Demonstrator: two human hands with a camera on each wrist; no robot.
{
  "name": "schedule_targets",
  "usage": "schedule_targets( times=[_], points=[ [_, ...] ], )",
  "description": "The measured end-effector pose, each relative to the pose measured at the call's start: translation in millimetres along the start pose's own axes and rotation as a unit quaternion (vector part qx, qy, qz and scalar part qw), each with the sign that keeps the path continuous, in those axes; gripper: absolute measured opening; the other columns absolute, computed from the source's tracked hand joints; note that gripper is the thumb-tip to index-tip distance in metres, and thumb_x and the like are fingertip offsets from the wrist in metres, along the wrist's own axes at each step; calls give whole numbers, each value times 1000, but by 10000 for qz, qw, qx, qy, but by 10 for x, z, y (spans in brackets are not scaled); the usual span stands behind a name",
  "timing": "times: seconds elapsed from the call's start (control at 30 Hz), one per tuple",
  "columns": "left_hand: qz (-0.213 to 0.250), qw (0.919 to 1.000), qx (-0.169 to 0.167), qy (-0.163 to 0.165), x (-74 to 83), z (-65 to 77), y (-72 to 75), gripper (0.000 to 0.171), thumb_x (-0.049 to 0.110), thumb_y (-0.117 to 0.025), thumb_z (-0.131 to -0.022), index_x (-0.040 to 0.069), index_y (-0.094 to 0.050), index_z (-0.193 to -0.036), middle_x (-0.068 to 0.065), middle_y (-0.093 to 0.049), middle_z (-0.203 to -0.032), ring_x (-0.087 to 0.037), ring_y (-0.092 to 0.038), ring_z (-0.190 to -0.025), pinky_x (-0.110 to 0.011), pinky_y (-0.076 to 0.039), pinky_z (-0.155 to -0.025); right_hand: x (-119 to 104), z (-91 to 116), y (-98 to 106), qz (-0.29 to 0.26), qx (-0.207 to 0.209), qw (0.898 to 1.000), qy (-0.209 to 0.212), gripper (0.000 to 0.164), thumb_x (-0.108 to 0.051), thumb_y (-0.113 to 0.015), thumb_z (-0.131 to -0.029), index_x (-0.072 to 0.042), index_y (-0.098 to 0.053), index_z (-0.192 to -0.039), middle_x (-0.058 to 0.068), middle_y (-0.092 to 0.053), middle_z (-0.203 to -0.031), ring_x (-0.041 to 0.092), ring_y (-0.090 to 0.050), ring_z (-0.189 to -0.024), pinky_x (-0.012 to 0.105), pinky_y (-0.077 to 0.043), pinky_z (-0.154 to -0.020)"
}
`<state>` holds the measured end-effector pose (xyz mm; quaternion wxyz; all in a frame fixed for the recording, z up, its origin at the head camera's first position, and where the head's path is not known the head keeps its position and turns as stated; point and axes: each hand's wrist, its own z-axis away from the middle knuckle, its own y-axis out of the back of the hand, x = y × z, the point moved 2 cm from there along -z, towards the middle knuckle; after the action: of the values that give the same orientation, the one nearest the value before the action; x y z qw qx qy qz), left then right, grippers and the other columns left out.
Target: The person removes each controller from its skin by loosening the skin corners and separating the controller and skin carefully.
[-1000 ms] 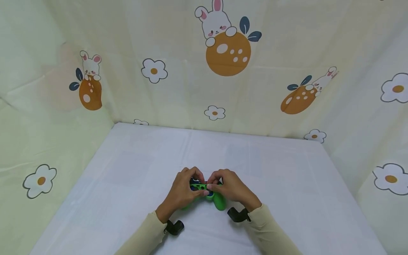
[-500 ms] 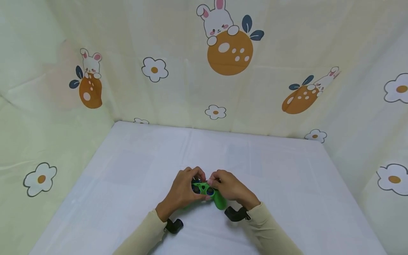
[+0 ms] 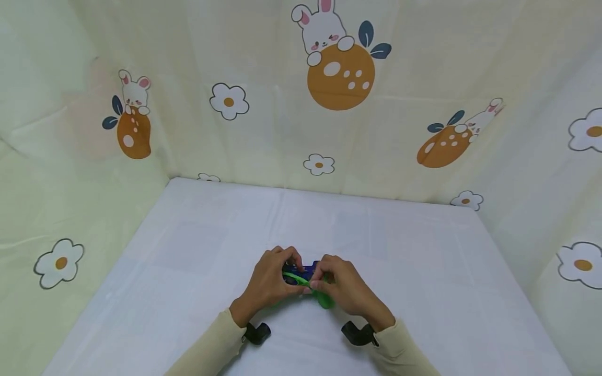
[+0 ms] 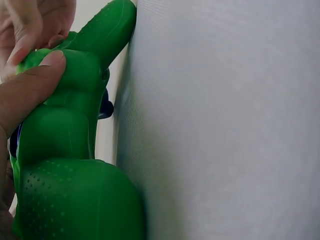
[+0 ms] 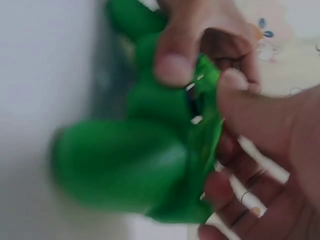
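Note:
A blue game controller [image 3: 308, 271] sits low over the table, partly wrapped in a green silicone cover [image 4: 60, 135] with dotted grips. My left hand [image 3: 269, 279] holds the controller at its left side, thumb pressed on the cover's near side. In the right wrist view, the cover [image 5: 120, 165] is stretched and lifted along one edge. My right hand [image 3: 347, 287] pinches that lifted edge between thumb and fingers. Blue controller body shows behind the pulled edge in the head view. Both hands hide much of the controller's two ends.
A white cloth covers the table [image 3: 211, 230]. Behind it hangs a cream curtain [image 3: 263, 141] printed with rabbits, oranges and flowers, which also closes off both sides. Dark wrist cameras [image 3: 257, 334] sit below both hands, near the cloth.
My right hand has drawn the cover's edge down toward me, off the controller's face, baring more blue. Half a second ago the green lay round the thumbsticks. My left hand has kept its place.

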<state>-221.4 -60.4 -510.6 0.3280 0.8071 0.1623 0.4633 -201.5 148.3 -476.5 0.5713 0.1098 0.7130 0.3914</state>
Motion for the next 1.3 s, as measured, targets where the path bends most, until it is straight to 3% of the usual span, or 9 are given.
schedule_targets(
  times=[0.27,0.53,0.67,0.87,1.1,1.3],
  points=[
    [122,9999,50,13,-16,8,-4,48,34,-102,-67,24,-67,-99,9,-70,-94,-12,-58,-90,-34,-47,-86,-47,137,-20,1089,692,9899,580,9,-22,-91,-84,-27,-84,-88,-20,-63,-89,5,-60,-83,31,-45,-82],
    [83,9999,50,-34,-15,4,-18,46,37,-101,-69,26,-68,-98,10,-71,-96,-10,-57,-91,-32,-48,-87,-52,239,-30,1737,1122,9701,1269,16,-24,-91,-85,-20,-87,-100,-12,-72,-95,6,-64,-89,29,-51,-79],
    [58,10000,41,-23,6,14,-12,46,35,-101,-69,25,-68,-98,10,-71,-96,-9,-57,-91,-35,-49,-89,-34,280,-5,1475,1050,9765,1172,11,-21,-91,-84,-19,-87,-94,-10,-78,-98,10,-71,-94,36,-56,-83],
    [78,9999,-116,85,28,35,5,46,36,-101,-70,24,-68,-100,9,-72,-98,-12,-58,-93,-36,-49,-90,27,257,26,689,928,9912,643,8,-22,-90,-86,-27,-85,-91,-12,-78,-103,11,-74,-103,43,-60,-95],
    [601,9972,-314,327,-13,91,77,49,36,-99,-73,25,-67,-109,8,-72,-106,-11,-57,-96,-32,-45,-88,16,168,18,113,981,9940,473,17,-22,-90,-87,-25,-81,-102,-15,-76,-100,-1,-66,-81,33,-56,-83],
    [1039,9937,-103,406,-107,147,136,49,37,-99,-73,25,-67,-108,15,-72,-111,-11,-59,-106,-35,-48,-95,-34,65,9,-117,974,9943,412,23,-23,-91,-85,-23,-82,-106,-11,-77,-99,6,-63,-77,31,-55,-79]
  ],
)
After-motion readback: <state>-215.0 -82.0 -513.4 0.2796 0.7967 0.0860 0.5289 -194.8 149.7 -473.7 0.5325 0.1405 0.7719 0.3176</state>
